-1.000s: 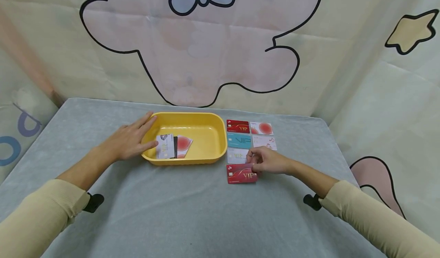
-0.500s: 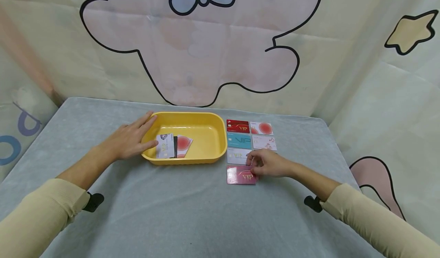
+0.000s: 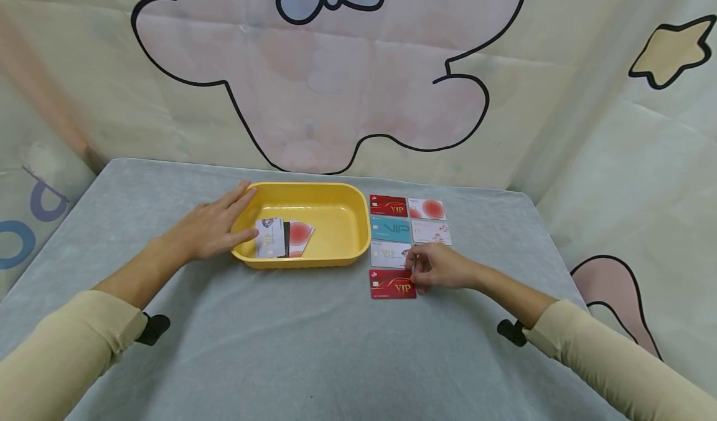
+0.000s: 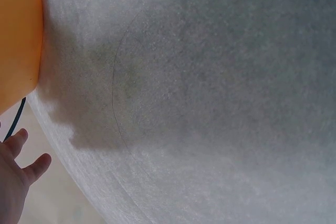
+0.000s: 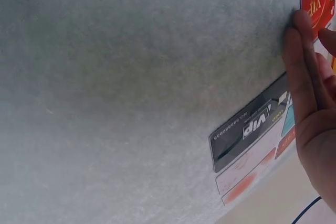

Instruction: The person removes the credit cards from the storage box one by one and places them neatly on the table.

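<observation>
At the left rim of the yellow tray (image 3: 336,222), my left hand (image 3: 204,231) rests with its fingers spread and straight; the thumb reaches over the rim. In the left wrist view only part of that hand (image 4: 16,177) shows. My right hand (image 3: 442,265) has its thumb and bent fingers at the right edge of a red VIP card (image 3: 389,284), which lies flat on the cloth. Above that card lie a white VIP card (image 3: 388,254) and a teal VIP card (image 3: 389,228). A black VIP card (image 5: 247,124), hidden by my right hand in the head view, shows in the right wrist view.
Inside the tray lie a white card (image 3: 270,237), a dark card and a patterned card (image 3: 299,235), overlapping. Another red card (image 3: 388,205) and two pale patterned cards, one with a red circle (image 3: 427,209), lie at the back right. Grey cloth (image 3: 313,346) covers the table.
The red VIP card has been lowered from a slight tilt to flat on the cloth, lined up below the white one. My right hand shifted slightly; the left stayed put.
</observation>
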Tool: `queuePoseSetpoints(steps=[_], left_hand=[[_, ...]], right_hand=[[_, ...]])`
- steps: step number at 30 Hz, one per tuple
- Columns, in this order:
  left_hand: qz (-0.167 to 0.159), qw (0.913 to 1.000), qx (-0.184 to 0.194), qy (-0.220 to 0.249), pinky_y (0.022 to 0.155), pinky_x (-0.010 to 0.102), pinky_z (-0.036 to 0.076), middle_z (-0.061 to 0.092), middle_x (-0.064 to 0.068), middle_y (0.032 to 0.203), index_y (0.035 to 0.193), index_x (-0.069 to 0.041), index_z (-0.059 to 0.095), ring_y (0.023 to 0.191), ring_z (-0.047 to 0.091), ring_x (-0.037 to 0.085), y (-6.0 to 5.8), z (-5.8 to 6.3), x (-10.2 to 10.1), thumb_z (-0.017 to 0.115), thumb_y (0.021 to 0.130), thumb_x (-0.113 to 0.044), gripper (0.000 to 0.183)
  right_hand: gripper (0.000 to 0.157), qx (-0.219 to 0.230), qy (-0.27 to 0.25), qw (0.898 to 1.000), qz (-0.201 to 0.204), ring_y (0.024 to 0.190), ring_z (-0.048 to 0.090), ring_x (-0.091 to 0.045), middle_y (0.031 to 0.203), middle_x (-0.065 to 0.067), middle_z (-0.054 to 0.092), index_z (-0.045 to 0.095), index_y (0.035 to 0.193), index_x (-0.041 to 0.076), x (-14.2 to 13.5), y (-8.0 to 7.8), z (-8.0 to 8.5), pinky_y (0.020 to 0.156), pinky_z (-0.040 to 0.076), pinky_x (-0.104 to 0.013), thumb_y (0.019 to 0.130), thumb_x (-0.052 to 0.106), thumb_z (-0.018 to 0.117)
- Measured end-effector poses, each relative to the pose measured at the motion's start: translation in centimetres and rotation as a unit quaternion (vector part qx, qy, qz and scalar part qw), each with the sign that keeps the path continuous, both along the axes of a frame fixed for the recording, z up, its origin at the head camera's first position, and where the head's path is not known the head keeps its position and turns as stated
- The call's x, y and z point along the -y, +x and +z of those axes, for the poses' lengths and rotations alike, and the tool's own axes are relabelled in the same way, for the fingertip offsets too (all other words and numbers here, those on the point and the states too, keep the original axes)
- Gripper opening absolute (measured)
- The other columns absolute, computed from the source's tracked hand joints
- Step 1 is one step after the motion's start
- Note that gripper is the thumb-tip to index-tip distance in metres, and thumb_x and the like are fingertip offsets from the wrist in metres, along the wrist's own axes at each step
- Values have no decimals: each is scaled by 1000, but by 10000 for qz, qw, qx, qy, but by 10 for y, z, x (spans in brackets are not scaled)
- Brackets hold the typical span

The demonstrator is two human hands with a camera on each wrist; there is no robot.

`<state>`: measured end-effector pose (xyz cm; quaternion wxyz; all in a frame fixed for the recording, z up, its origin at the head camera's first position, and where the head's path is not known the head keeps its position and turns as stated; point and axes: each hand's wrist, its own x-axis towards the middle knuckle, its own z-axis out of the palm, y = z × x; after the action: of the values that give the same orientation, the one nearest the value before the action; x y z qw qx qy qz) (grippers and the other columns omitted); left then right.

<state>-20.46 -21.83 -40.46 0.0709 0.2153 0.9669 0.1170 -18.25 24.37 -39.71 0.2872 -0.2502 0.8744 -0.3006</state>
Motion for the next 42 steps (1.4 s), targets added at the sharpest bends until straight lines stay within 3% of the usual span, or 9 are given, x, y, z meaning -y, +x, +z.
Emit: queuePoseSetpoints(steps=[8, 11, 15, 21, 25, 31, 36, 42], left_hand=[[-11, 10000, 14, 14, 103, 71, 32, 7, 18, 166, 159, -5, 13, 144, 29, 43, 0, 0, 0, 48, 98, -54, 86], [-2, 10000, 26, 6, 103, 71, 32, 7, 18, 166, 159, -5, 13, 144, 29, 44, 0, 0, 0, 48, 98, -54, 86], [11, 10000, 37, 5, 103, 72, 31, 7, 18, 166, 159, -5, 14, 143, 29, 44, 0, 1, 0, 48, 98, -54, 86], [5, 10000, 38, 4, 103, 72, 31, 7, 18, 166, 159, -5, 14, 143, 30, 44, 0, 1, 0, 48, 98, -54, 86], [-3, 10000, 44, -17, 103, 71, 31, 6, 18, 166, 160, -6, 13, 143, 30, 44, 0, 1, -1, 48, 98, -54, 86], [-2, 10000, 64, -8, 104, 71, 31, 6, 18, 166, 160, -6, 12, 143, 29, 44, -1, -1, 0, 47, 98, -55, 86], [6, 10000, 72, -15, 104, 71, 31, 6, 18, 166, 160, -6, 12, 144, 29, 44, 0, -1, 1, 48, 98, -55, 86], [-4, 10000, 51, 0, 104, 71, 32, 6, 17, 166, 160, -6, 13, 143, 29, 44, 0, 0, 1, 48, 98, -55, 86]], right_hand=[[20, -56, -92, 9999, -80, 67, 67, -26, 85, -5, 68, 63, 101, 1, 2, -8, 9, 63, 58, -31, 89, 13, 73], [20, -79, -162, 9997, -175, 69, 67, -27, 88, -7, 68, 62, 104, -1, 6, -15, 19, 66, 59, -32, 90, 11, 71], [18, -521, -378, 9976, -266, 74, 67, -28, 88, -9, 67, 62, 103, -2, 14, -28, 35, 69, 59, -33, 91, 9, 70], [23, -809, -813, 9916, -602, 79, 68, -30, 98, -13, 65, 63, 109, 3, 32, -46, 59, 74, 60, -40, 93, 17, 70], [26, -908, -1031, 9886, -613, 86, 69, -26, 106, -9, 64, 63, 113, 6, 49, -53, 70, 80, 59, -37, 93, 21, 71], [33, -782, -1059, 9904, -412, 94, 69, -21, 110, -7, 64, 63, 118, 2, 78, -62, 70, 83, 58, -32, 92, 21, 71], [40, -700, -851, 9938, -150, 108, 62, -20, 117, -3, 63, 62, 123, 8, 103, -67, 69, 92, 54, -29, 91, 29, 71], [55, -264, -643, 9976, -22, 118, 57, -20, 128, -4, 62, 56, 135, 11, 124, -73, 72, 98, 51, -34, 90, 38, 70]])
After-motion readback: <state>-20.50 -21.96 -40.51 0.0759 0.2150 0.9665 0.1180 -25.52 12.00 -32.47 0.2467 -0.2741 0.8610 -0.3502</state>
